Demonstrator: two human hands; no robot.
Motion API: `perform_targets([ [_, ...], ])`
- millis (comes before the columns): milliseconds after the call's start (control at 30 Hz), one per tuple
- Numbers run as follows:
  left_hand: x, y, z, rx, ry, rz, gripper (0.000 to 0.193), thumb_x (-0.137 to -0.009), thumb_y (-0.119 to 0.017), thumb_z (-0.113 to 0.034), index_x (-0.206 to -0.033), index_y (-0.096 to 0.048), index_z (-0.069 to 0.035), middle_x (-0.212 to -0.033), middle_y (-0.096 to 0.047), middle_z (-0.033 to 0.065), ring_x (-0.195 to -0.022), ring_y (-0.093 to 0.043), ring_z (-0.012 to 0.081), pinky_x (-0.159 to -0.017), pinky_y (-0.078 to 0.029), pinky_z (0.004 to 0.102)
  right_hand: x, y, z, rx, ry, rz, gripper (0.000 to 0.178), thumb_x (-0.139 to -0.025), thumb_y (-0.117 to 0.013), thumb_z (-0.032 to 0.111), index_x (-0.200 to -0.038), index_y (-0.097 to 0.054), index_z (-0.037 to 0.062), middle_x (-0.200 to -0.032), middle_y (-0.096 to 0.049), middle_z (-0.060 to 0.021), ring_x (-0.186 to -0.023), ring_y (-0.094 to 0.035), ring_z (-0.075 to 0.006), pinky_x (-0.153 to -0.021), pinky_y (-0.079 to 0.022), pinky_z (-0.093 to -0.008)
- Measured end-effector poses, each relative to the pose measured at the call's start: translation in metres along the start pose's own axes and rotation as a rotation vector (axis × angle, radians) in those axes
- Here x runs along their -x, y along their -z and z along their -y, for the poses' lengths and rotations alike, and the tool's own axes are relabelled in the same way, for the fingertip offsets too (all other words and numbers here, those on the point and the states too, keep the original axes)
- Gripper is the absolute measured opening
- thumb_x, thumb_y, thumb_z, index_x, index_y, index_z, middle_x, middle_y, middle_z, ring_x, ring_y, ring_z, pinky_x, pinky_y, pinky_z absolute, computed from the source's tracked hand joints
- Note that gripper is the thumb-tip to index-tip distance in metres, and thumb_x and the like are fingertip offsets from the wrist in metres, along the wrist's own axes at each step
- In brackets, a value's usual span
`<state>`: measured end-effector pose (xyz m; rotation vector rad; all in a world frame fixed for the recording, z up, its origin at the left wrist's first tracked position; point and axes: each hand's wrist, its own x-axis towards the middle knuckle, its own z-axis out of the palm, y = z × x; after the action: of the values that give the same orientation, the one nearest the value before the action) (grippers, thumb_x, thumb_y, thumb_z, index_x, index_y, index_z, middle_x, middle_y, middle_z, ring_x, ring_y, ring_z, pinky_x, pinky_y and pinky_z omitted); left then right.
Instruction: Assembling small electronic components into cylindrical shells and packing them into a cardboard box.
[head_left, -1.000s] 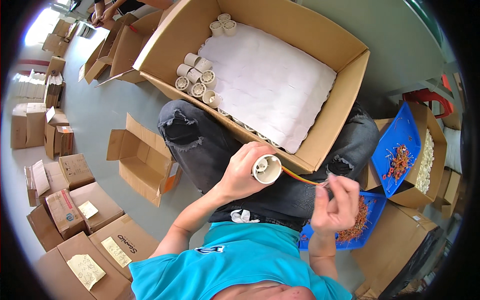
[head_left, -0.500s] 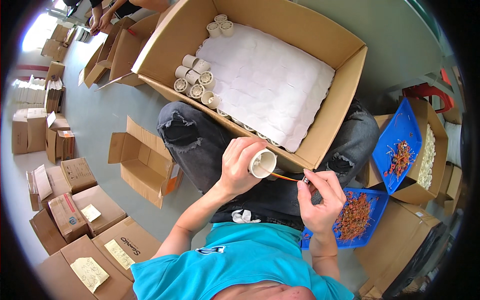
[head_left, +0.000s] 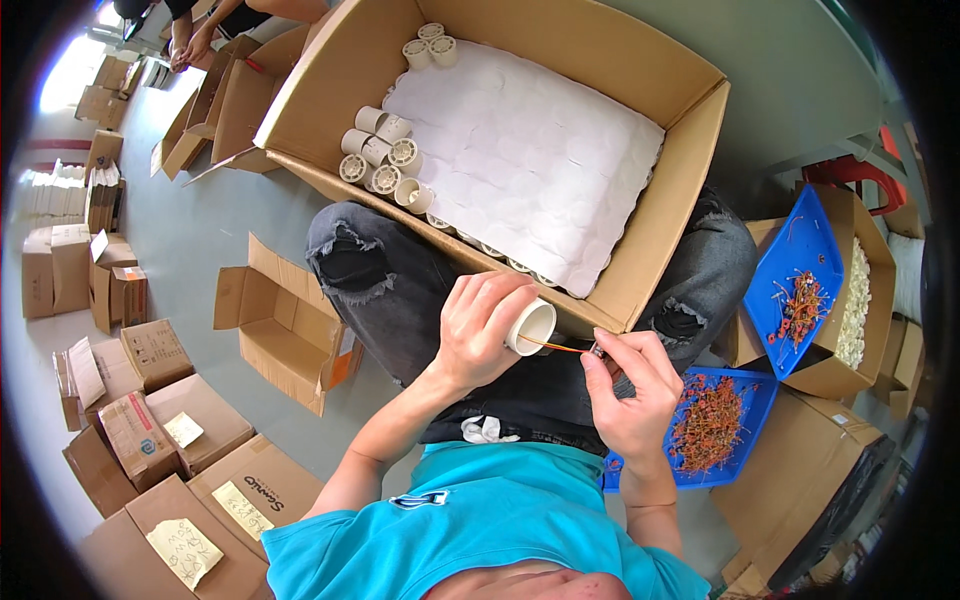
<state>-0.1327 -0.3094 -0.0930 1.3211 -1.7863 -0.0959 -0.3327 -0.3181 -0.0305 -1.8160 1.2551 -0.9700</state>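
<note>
Trailing orange wires (head_left: 562, 347), cream plastic cylinder (head_left: 529, 327) looks hollow.

Cream cylinder (head_left: 529, 327), seemingly orange-red wire (head_left: 563, 347), blue tray (head_left: 745, 420), white sheet (head_left: 525, 160).

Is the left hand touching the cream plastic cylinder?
Touching. The head view shows the left hand wrapped around the cream plastic cylinder, fingers over its side.

Cream plastic tube (head_left: 529, 327) tilted; orange wire (head_left: 562, 347) entering its mouth.
</note>
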Motion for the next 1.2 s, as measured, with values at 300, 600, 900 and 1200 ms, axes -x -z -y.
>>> perform_targets([
  [300, -0.002, 0.002, 0.005, -0.009, -0.014, -0.008, 0.051, -0.068, -0.088, -0.009, -0.11, -0.06, -0.002, -0.102, -0.068, 0.0142, -0.084, -0.066, 0.0305, -0.068, -0.05, 0.0387, 0.0, 0.002, 0.003, 0.018, 0.025, 0.007, 0.025, -0.077, -0.077, -0.006, -0.101, -0.073, -0.0037, -0.083, -0.063, -0.0099, -0.061, -0.064, -0.0161, -0.052, -0.053, -0.0262],
  [600, -0.001, 0.002, 0.005, -0.016, -0.024, -0.006, 0.051, -0.069, -0.088, -0.009, -0.11, -0.059, -0.002, -0.102, -0.067, 0.0146, -0.083, -0.066, 0.0306, -0.069, -0.05, 0.0389, -0.001, -0.001, 0.004, 0.05, 0.037, 0.0, 0.025, -0.076, -0.078, -0.005, -0.1, -0.073, -0.0029, -0.082, -0.062, -0.0094, -0.058, -0.063, -0.0165, -0.051, -0.051, -0.028],
  [900, 0.001, 0.002, 0.005, -0.02, -0.014, -0.003, 0.049, -0.067, -0.081, -0.017, -0.109, -0.061, -0.001, -0.104, -0.066, 0.0133, -0.089, -0.066, 0.0315, -0.074, -0.049, 0.0404, 0.001, 0.0, 0.004, 0.066, 0.011, -0.004, 0.025, -0.076, -0.078, -0.005, -0.1, -0.072, -0.003, -0.081, -0.062, -0.0094, -0.057, -0.063, -0.018, -0.052, -0.051, -0.0291],
  [1200, -0.009, 0.001, -0.001, -0.07, -0.048, 0.051, 0.046, -0.07, -0.085, -0.015, -0.108, -0.061, -0.002, -0.101, -0.066, 0.0144, -0.086, -0.064, 0.0336, -0.071, -0.049, 0.0425, -0.006, 0.001, 0.007, 0.08, 0.03, -0.011, 0.019, -0.079, -0.079, 0.001, -0.097, -0.072, -0.0018, -0.08, -0.064, -0.0105, -0.057, -0.064, -0.0196, -0.051, -0.052, -0.0316],
])
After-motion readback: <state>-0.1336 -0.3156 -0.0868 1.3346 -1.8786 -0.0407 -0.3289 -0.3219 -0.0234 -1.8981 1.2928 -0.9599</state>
